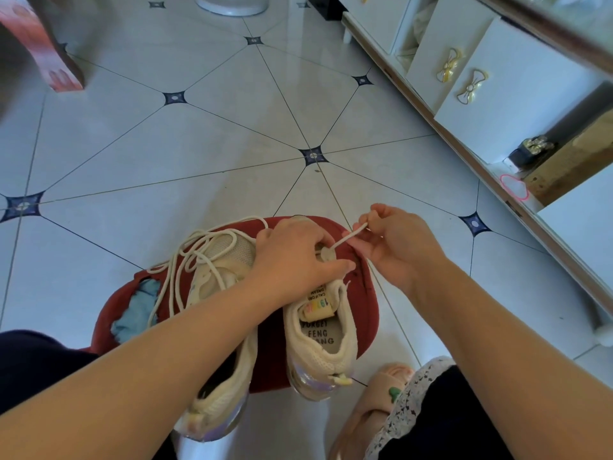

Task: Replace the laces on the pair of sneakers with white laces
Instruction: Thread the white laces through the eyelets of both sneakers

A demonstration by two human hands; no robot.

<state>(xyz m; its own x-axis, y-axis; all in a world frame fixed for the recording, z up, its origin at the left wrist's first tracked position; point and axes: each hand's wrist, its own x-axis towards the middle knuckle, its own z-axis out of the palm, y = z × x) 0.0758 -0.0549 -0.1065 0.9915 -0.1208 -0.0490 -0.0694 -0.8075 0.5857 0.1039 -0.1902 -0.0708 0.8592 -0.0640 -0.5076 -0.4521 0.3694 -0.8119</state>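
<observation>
Two cream mesh sneakers rest on a red stool. The right sneaker has its tongue label showing. My left hand presses down on its front and covers the eyelets. My right hand pinches the end of a white lace and holds it taut from under my left hand's fingers. The left sneaker lies beside it, partly under my left forearm, with a loose tangle of cream lace draped over its toe and the stool.
A blue cloth lies on the stool's left side. The stool stands on a tiled floor. A white cabinet with bow handles runs along the right. A pink slipper is at the bottom right, a pink box at the far left.
</observation>
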